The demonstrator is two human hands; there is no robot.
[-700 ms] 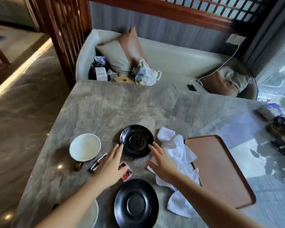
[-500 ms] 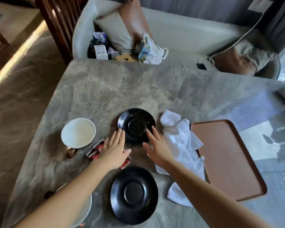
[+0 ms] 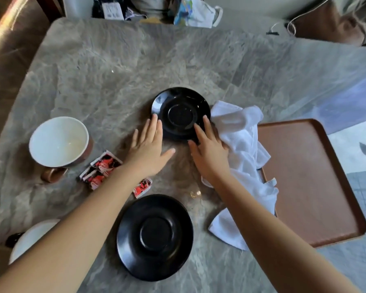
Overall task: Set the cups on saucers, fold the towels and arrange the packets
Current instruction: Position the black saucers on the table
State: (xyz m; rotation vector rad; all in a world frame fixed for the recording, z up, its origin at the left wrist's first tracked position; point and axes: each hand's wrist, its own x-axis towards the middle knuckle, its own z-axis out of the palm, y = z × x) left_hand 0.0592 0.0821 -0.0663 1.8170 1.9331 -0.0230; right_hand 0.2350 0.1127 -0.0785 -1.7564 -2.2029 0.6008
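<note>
A black saucer [image 3: 180, 112] lies at the table's middle. My left hand [image 3: 149, 148] and my right hand [image 3: 208, 151] lie flat with fingers spread, their fingertips touching the saucer's near rim on either side. A second black saucer [image 3: 155, 236] lies nearer to me. A brown cup with a white inside [image 3: 58, 140] stands at the left. Another white-lined cup [image 3: 33, 237] shows partly under my left forearm. Red and white packets [image 3: 101, 169] lie beside the cup, and one more packet [image 3: 142, 187] shows below my left wrist. A crumpled white towel [image 3: 243, 142] lies under my right wrist.
A brown tray [image 3: 304, 180] lies at the right, the towel draped over its left edge. The grey marble table [image 3: 106, 70] stretches away. Beyond its far edge a sofa holds bags [image 3: 195, 10], cushions and a white cable [image 3: 292, 24].
Both hands have reached forward from short of the far saucer until their fingertips touch its near rim. The camera has tilted down and closer to the table.
</note>
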